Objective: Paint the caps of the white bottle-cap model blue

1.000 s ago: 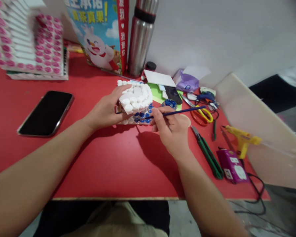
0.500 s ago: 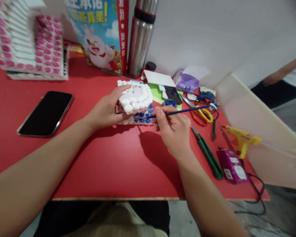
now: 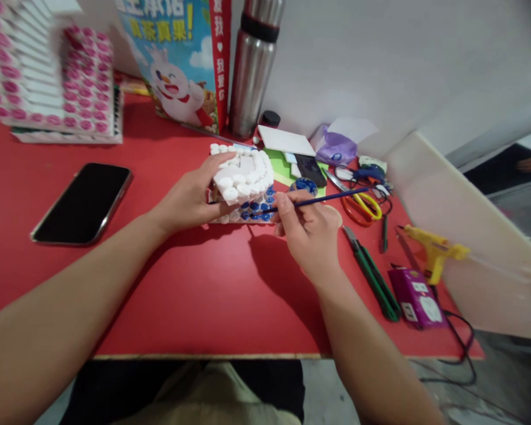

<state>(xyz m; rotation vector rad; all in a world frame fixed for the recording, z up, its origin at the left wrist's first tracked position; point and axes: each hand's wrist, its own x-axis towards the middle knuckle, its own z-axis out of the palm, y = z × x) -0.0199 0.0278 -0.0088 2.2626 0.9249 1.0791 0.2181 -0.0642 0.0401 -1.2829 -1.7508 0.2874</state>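
A small box-like model (image 3: 246, 177) covered in rolled white discs stands on the red table, and several discs on its front side are painted blue. My left hand (image 3: 203, 189) grips it from the left, fingers on top and thumb at the front. Between the thumb and fingers of my right hand (image 3: 307, 230) is a thin dark blue paintbrush (image 3: 323, 199). Its tip reaches the blue discs at the lower front; whether it touches them I cannot tell. Just behind my right hand sits a small round container of blue paint (image 3: 304, 186).
A phone (image 3: 83, 203) lies left, and a pink-and-white model (image 3: 86, 88) stands behind it. Along the back are a printed bag (image 3: 181, 71) and a steel flask (image 3: 253, 77). At right lie scissors (image 3: 361, 206), a green cutter (image 3: 376, 280), a yellow glue gun (image 3: 433, 248) and a purple packet (image 3: 418, 298).
My right hand and the paintbrush have shifted very slightly left. My left hand and the model stay put. Another person at the far right has moved further out of view.
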